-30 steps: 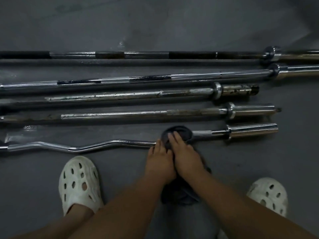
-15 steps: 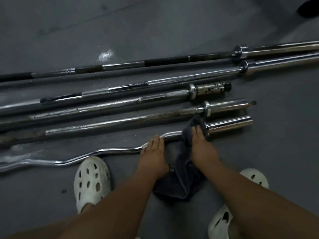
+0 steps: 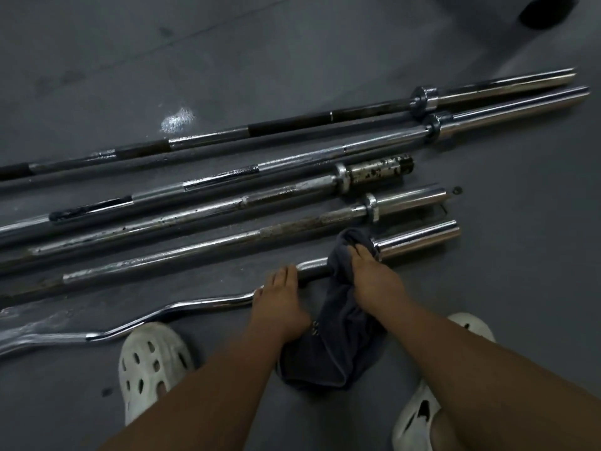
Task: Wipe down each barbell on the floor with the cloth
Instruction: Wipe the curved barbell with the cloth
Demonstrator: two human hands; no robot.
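Fingers of the right hand (image 3: 374,283) clamp the cloth (image 3: 338,340) round the near curl bar (image 3: 201,302); the left hand (image 3: 278,309) rests straight-fingered on its shaft.

Two forearms come in from the bottom edge, bare right down to the wrists; left hand (image 3: 279,307) and right hand (image 3: 374,281) bare as well. Footwear is a pair of off-white foam clogs: chunky moulded shape, rounded toe, uppers punched with oval vent holes that read dark inside. Below and to the left of the left hand, the left clog (image 3: 153,366) is fully in view. Below the right hand, the right clog (image 3: 416,421) is partly hidden behind the right forearm, with only two bits showing
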